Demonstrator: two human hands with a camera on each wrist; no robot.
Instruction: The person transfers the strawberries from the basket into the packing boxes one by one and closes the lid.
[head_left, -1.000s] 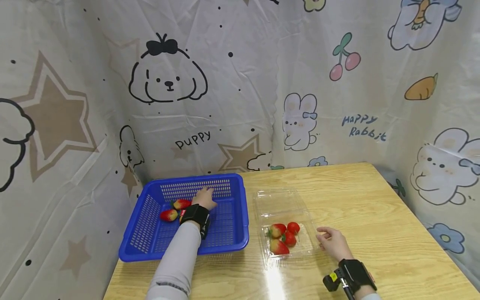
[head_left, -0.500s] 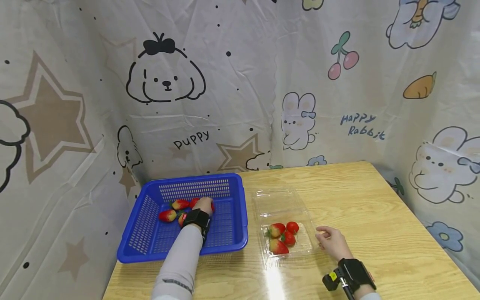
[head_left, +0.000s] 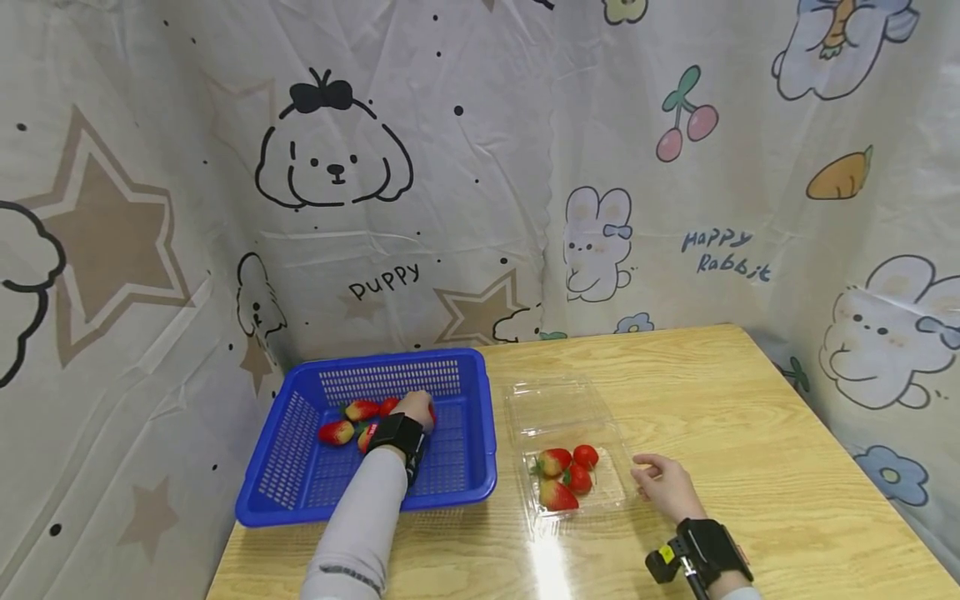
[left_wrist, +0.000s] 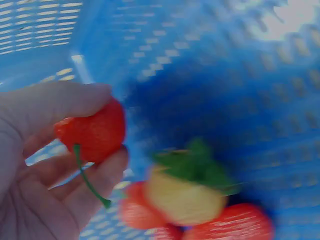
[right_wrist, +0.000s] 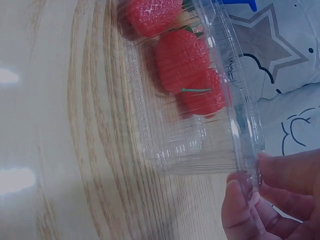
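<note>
My left hand is inside the blue basket, thumb and fingers pinching a red cherry whose thin green stem hangs down in the left wrist view. Below the cherry lie a pale strawberry with green leaves and other red fruit, blurred. In the head view, strawberries lie left of that hand, partly hidden by the wrist. My right hand pinches the rim of a clear plastic box between thumb and fingers. Two strawberries and two cherries sit in the box.
The box's clear lid lies folded back behind it on the wooden table. The basket stands at the table's left side. A printed curtain hangs behind and at both sides. Black camera bands circle the wrists.
My left hand has come down and closer within the basket, its fingers now round a cherry. The right hand and the box have stayed in place.
</note>
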